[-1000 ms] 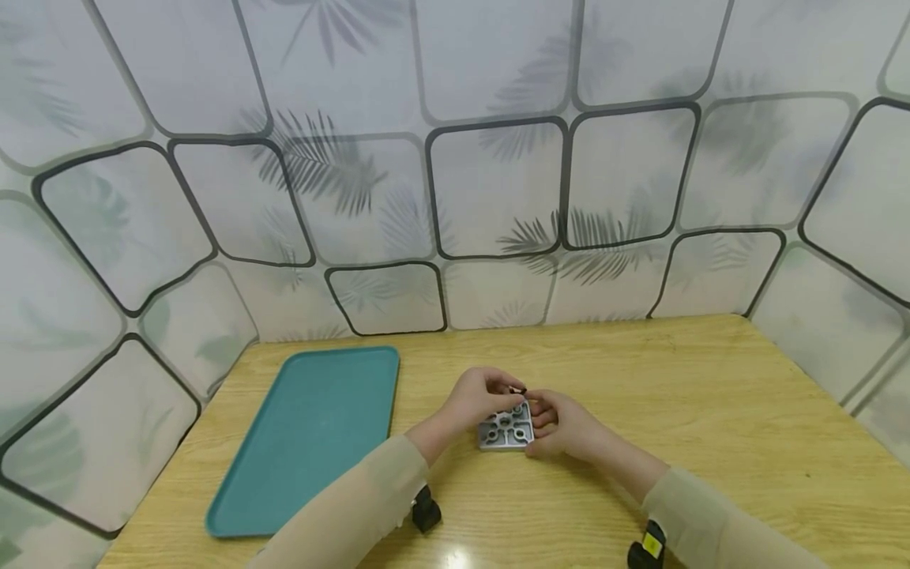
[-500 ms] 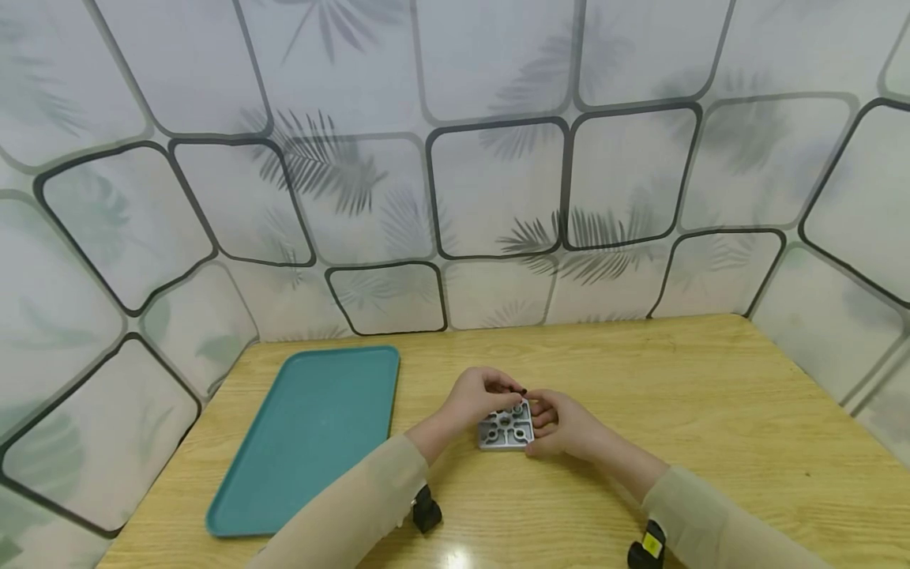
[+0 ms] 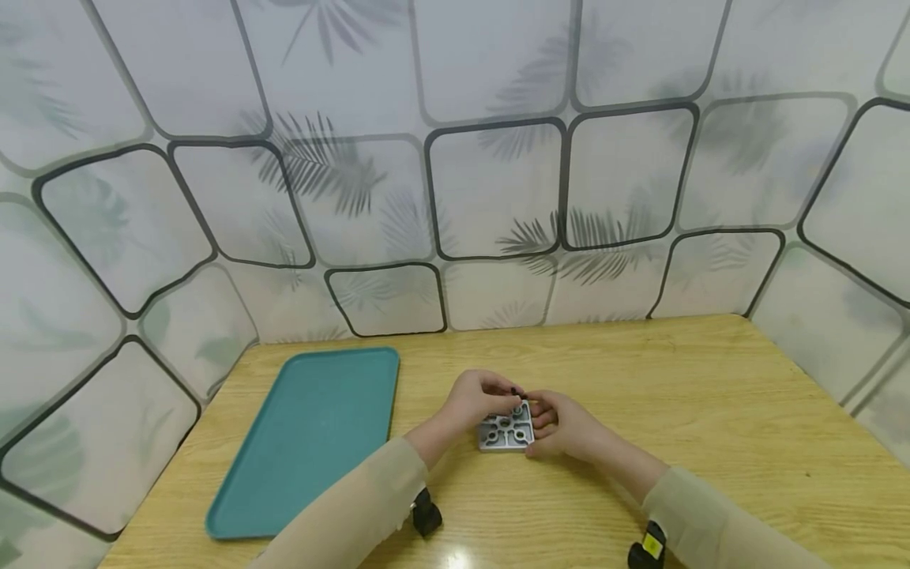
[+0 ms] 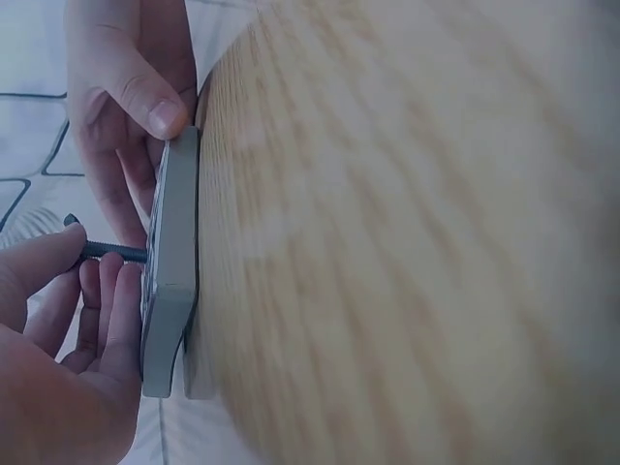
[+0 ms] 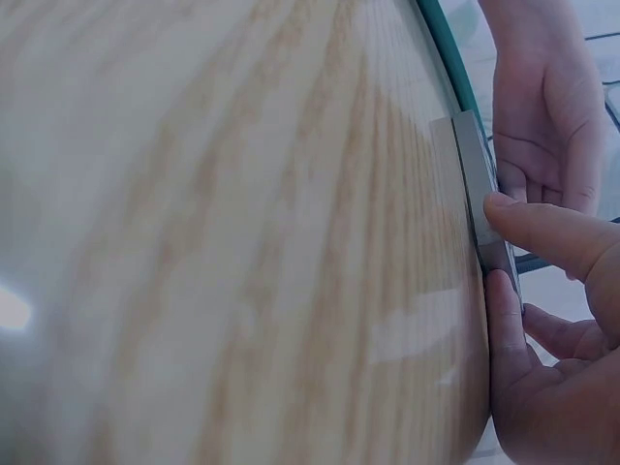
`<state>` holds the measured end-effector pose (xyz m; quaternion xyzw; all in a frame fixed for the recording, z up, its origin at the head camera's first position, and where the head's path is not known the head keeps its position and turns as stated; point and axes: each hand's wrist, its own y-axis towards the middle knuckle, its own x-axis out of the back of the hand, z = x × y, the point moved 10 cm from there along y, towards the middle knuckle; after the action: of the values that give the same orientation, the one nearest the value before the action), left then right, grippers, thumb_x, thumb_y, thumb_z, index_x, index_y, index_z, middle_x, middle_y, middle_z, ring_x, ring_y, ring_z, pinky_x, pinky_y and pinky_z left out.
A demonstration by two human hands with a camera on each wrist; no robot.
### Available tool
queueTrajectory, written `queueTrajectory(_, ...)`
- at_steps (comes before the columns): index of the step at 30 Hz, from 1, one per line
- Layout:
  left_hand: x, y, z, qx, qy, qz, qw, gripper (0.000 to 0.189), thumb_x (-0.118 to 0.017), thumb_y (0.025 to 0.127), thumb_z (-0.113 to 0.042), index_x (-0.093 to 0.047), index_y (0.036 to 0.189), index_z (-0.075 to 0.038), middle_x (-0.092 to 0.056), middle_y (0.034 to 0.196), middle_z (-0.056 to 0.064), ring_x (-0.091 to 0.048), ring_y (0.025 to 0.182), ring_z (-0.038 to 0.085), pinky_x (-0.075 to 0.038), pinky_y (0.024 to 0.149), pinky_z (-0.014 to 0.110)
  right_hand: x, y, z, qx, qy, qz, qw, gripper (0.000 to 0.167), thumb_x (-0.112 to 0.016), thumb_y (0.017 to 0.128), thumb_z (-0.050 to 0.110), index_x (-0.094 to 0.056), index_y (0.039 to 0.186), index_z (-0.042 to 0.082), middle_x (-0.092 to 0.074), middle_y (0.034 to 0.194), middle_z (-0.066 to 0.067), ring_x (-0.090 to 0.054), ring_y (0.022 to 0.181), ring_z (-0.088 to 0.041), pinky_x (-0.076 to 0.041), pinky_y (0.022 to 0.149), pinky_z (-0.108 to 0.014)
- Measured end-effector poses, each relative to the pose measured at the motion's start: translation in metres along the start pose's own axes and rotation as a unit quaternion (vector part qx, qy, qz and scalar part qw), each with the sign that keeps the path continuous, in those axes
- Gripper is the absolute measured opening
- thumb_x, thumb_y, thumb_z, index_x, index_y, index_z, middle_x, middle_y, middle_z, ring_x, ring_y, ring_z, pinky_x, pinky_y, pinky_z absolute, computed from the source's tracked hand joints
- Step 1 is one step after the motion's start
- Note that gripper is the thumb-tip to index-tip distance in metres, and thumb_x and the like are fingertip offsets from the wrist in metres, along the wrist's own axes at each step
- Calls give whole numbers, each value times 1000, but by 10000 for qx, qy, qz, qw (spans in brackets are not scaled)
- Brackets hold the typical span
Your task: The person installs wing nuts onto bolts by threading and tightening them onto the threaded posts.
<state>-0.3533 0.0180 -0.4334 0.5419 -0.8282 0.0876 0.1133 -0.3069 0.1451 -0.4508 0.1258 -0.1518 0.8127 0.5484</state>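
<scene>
A square silvery metal plate with round holes and ribs lies on the wooden table, in front of the person. My left hand is over its far side and pinches a dark threaded bolt between thumb and fingers. In the left wrist view the bolt stands out from the plate's ribbed face; whether its tip sits in a hole is hidden. My right hand holds the plate at its right side. In the right wrist view the right thumb lies on the plate's edge, with a finger near its corner.
A teal tray lies on the table to the left of the hands. Behind the table hangs a patterned cloth wall. Black wrist camera mounts sit under both forearms.
The bolt's dark end shows at a slightly different angle between my left fingers, which have shifted a little. My right hand and the plate have stayed in place.
</scene>
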Motion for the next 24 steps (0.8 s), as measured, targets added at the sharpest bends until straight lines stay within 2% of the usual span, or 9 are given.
queueTrajectory(3, 0, 0, 2, 100, -32, 3, 9999, 18, -80, 93, -3, -80, 111, 3, -80, 104, 15, -68, 82, 5, -63, 80, 27, 0, 0, 0, -37, -12, -15, 10000, 92, -88, 76, -10, -37, 152, -17, -59, 121, -22, -63, 106, -25, -59, 90, -34)
queueTrajectory(9, 0, 1, -4, -95, 554, -56, 9984, 14, -83, 90, -2, -83, 104, -1, -80, 99, 12, -67, 81, 5, -59, 77, 22, 1, 0, -1, -56, 4, -28, 10000, 92, -87, 76, -10, -38, 154, -14, -58, 123, -22, -61, 107, -25, -59, 90, -34)
queueTrajectory(17, 2, -1, 1, 49, 216, -38, 9997, 15, -81, 94, -6, -82, 107, -1, -80, 104, 14, -69, 87, 8, -62, 81, 26, 0, 0, -1, -31, 30, 44, 10000, 91, -87, 77, -10, -38, 153, -16, -58, 121, -21, -61, 107, -25, -59, 89, -32)
queueTrajectory(24, 1, 0, -3, -31, 434, 24, 9990, 14, -80, 95, -8, -82, 107, -1, -80, 105, 13, -69, 88, 9, -62, 81, 27, 0, -1, 1, -4, 100, 59, 9999, 91, -87, 77, -10, -37, 153, -16, -58, 121, -21, -61, 106, -24, -58, 86, -28)
